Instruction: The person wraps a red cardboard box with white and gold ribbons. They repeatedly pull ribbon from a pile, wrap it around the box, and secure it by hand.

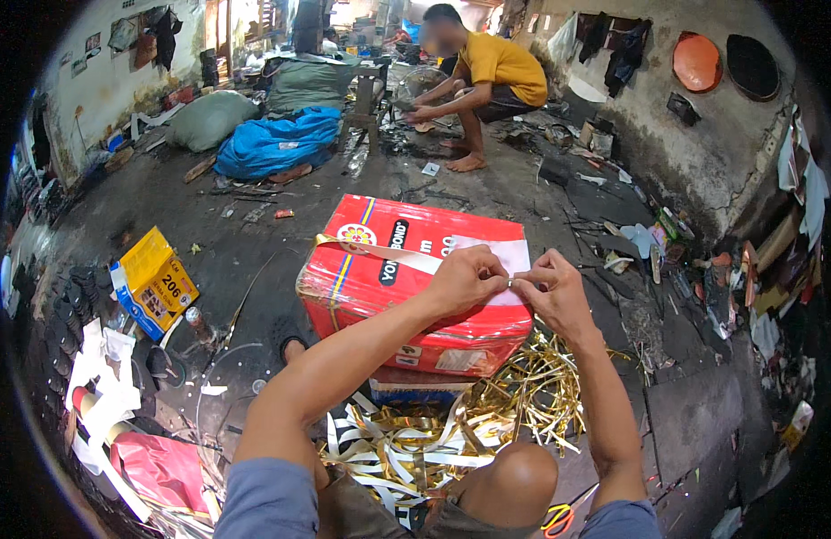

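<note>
A red cardboard box [370, 310] wrapped in clear tape stands before me, and both my hands are over its top. A narrow strip [384, 254], white on one side and gold on the other, runs across the box top to my left hand [469, 280]. My left fingers are closed on it. My right hand [556, 292] is closed in a pinch against the left fingertips, at the strip's small shiny end [510, 282]. A pale pink sheet [503, 316] lies on the box beneath my hands.
Gold and white strips [532, 386] are heaped below the box, and orange-handled scissors [557, 519] lie by my knee. A yellow carton [155, 280] and a pink sheet [159, 467] are at left. Farther off, a person [496, 76] squats near a blue sack [281, 144].
</note>
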The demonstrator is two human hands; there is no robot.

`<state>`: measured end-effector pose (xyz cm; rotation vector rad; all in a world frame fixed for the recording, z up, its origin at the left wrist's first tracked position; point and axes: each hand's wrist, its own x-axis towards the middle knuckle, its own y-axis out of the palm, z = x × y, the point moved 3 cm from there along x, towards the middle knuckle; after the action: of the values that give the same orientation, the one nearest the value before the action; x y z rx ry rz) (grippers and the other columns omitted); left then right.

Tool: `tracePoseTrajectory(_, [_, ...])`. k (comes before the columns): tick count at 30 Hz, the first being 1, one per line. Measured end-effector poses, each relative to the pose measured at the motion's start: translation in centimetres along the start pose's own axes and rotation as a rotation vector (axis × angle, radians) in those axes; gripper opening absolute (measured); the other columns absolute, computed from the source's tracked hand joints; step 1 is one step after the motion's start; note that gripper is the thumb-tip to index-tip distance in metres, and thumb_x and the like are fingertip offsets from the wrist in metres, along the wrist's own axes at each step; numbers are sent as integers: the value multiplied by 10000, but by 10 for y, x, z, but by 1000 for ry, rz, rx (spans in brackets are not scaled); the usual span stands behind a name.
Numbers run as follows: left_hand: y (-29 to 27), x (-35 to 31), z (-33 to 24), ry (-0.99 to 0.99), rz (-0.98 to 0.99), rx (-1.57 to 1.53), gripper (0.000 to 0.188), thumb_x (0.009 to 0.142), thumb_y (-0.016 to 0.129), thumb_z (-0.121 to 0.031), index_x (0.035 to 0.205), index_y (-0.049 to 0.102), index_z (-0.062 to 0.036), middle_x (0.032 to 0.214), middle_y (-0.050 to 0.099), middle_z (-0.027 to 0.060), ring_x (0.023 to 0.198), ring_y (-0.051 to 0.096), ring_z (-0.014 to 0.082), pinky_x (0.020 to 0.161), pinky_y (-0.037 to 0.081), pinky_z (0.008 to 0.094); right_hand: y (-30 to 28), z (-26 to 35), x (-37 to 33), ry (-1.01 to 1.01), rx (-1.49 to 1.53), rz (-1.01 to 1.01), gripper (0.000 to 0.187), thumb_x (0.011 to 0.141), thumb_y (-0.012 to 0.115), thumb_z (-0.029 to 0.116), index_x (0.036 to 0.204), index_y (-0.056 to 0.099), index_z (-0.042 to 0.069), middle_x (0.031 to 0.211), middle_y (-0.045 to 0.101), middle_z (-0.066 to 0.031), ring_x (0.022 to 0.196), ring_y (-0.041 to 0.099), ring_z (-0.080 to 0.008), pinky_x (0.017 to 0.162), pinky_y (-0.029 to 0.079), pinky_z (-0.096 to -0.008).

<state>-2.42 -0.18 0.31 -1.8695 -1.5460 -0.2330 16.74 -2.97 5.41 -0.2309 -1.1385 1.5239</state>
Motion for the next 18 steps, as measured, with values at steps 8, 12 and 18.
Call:
tracePoseTrajectory(8, [-3,8,-3,-49,-39,113,140,802,767,-190,837,782,-54,863,722,130,784,721,314,727,568,420,24,-18,2,215,407,-111,159,835,761,105,962,704,28,779,555,-6,609,524,-83,535,436,-275])
tracePoseTrajectory(12, [-3,25,-13,-76,82,235,145,775,741,-187,796,782,-50,823,741,165,792,738,331,747,578,440,37,-40,12,265,653,-63,212,838,687,41,1030,604,71,661,483,51,530,443,-49,461,343,-254])
tracePoseTrajectory(18, [-10,37,-3,71,181,194,216,773,753,-210,808,763,2,830,732,200,792,725,327,740,562,432,44,-42,5,385,555,-237,314,893,809,235,967,573,40,678,531,9,584,479,-95,540,399,-292])
